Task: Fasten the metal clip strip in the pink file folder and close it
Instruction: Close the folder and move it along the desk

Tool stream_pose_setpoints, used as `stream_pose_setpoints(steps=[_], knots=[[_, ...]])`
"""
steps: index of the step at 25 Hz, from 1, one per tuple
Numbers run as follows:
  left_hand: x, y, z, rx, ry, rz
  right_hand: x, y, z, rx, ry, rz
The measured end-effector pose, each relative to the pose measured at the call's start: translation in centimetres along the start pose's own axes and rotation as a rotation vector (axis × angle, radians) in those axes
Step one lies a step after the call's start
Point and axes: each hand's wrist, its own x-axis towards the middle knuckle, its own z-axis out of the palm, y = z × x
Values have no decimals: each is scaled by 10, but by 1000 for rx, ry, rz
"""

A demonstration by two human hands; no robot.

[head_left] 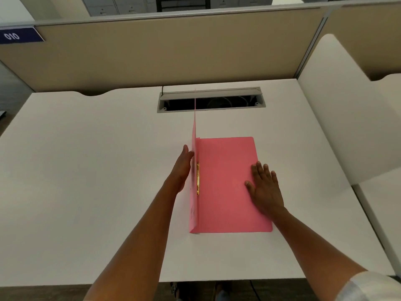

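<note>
1. Lying on the white desk point(86, 170), near its middle, is the pink folder point(227, 187); its back cover is flat and its long sides run from near to far.
2. The front cover point(193, 192) stands almost upright along the folder's left edge — seen nearly edge-on, so it shows as a thin pink strip whose top reaches up across the cable slot point(211, 101) at the far side of the desk.
3. The gold metal clip point(198, 179) runs along the spine, just right of the upright cover, about halfway down the folder. Whether it is fastened cannot be told from here.
4. The left hand point(182, 168) is flat, fingers pressed together and straight, with its palm against the left face of the upright cover — holding nothing in a pinch.
5. The right hand point(263, 185) lies palm down on the right part of the back cover, fingers slightly spread and pointing far, thumb out to the left. It presses flat and grips nothing.
6. Both bare forearms come in from the near edge; a bit of white sleeve point(368, 285) shows at the lower right.
7. A beige partition point(173, 51) stands behind the desk, with a blue label point(19, 35) reading "010" at its upper left.
8. A white divider point(347, 116) stands at the desk's right side.
</note>
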Motion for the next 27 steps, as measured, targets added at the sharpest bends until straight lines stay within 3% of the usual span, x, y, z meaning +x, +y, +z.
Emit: stream_pose_setpoints(steps=[4, 7, 11, 22, 27], knots=[[4, -15, 15, 295, 78, 37, 2, 19, -5, 0, -15, 17], [3, -43, 19, 691, 138, 69, 2, 34, -10, -20, -33, -22], [7, -71, 20, 929, 155, 74, 2, 52, -11, -157, -73, -80], [9, -72, 23, 1023, 158, 65, 3, 66, -10, 25, 42, 29], [-1, -63, 28, 1006, 351, 103, 3, 68, -13, 147, 70, 152]])
